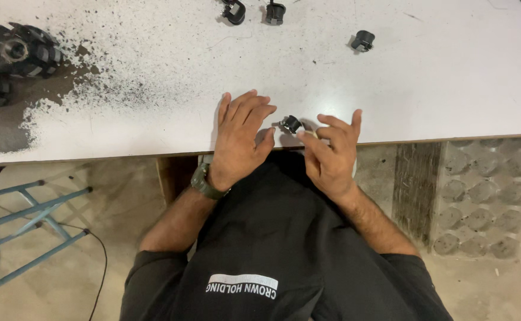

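Small black knob (290,124) sits btwn my hands, touching neither; left hand (239,142) (fingers spread, holding nothing) nearer, right hand (330,156) loosely apart.

A small black round metal part (290,124) lies on the white laminate tabletop (438,83) at mid-frame. Upper left, the white is peppered with dark grey-black dust, thickening into a solid grey-brown patch around two black ribbed cylindrical parts (19,50). Three more small black fittings (362,40) sit along the top edge. The wristwatch (204,181) is dark olive green. The shirt (272,249) is black with white lettering. Lower left stands a pale blue metal stool frame (31,220).
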### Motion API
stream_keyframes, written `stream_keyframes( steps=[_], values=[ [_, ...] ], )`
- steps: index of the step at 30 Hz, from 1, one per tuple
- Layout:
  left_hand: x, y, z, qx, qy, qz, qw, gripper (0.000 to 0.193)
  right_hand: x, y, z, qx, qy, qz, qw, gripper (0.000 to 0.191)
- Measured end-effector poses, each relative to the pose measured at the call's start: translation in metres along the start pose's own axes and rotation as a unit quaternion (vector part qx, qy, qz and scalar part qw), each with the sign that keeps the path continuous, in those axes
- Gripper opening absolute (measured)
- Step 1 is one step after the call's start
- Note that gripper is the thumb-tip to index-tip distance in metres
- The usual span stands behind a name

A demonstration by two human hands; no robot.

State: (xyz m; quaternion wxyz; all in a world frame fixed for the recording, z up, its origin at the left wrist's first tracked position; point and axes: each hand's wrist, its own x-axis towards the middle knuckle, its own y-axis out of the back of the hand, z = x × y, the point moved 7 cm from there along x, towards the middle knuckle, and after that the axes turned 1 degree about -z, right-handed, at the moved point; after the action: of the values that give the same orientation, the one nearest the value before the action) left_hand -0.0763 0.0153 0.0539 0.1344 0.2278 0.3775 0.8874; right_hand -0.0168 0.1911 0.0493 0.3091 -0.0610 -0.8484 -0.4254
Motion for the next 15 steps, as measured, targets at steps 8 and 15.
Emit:
stream_keyframes(
  steps=[8, 15],
  values=[
    [0.016, -0.006, 0.004, 0.002, -0.073, -0.062, 0.995, 0.024, 0.017, -0.013, 0.008, -0.001, -0.067, -0.055, 0.996, 0.037],
    [0.013, -0.002, -0.004, -0.040, -0.057, -0.108, 0.992, 0.011, 0.012, -0.012, 0.013, 0.024, -0.067, -0.067, 0.995, 0.033]
  ],
)
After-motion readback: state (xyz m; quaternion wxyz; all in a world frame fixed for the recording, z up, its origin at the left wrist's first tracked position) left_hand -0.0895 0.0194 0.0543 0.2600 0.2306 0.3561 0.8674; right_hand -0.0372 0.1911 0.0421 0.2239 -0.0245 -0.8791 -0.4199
